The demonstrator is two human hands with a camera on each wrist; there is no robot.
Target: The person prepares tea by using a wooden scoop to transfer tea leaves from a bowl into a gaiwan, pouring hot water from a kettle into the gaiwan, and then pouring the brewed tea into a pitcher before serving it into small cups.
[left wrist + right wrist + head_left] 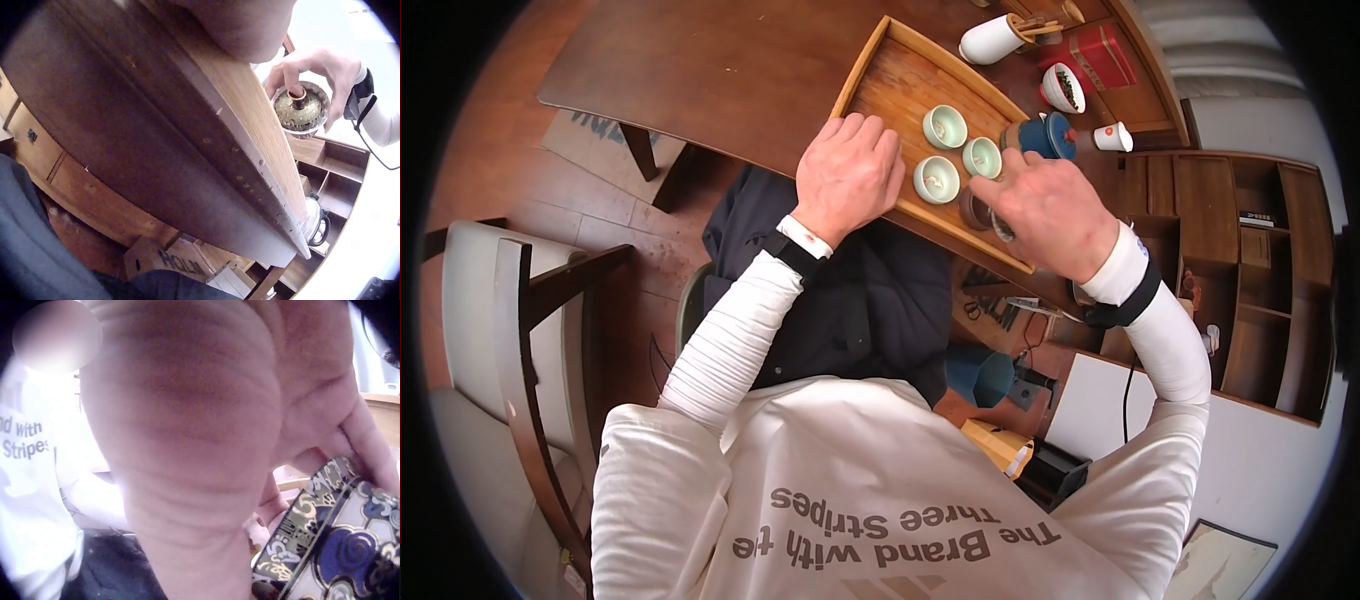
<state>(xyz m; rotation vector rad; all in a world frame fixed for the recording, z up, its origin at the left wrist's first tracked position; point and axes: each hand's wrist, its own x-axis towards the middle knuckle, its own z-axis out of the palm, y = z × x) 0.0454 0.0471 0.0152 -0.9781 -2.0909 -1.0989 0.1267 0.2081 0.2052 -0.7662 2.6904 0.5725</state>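
Note:
My right hand [1050,215] grips a patterned lidded bowl [306,117], with a fingertip on the knob of its lid and other fingers at its rim. Close by in the right wrist view, the bowl [353,550] shows blue, white and gold swirls. Beside that hand, several pale green cups [937,180] stand on the wooden tray [900,75], with small light-coloured contents. My left hand [847,180] rests at the tray's near edge, knuckles up and fingertips hidden. Only its rounded underside shows in the left wrist view.
Behind the tray's right end are a white utensil holder [988,42], a blue lidded pot [1040,137], a bowl of dark leaves [1061,90], a paper cup [1112,137] and a red box [1100,58]. A chair [475,300] stands at the left.

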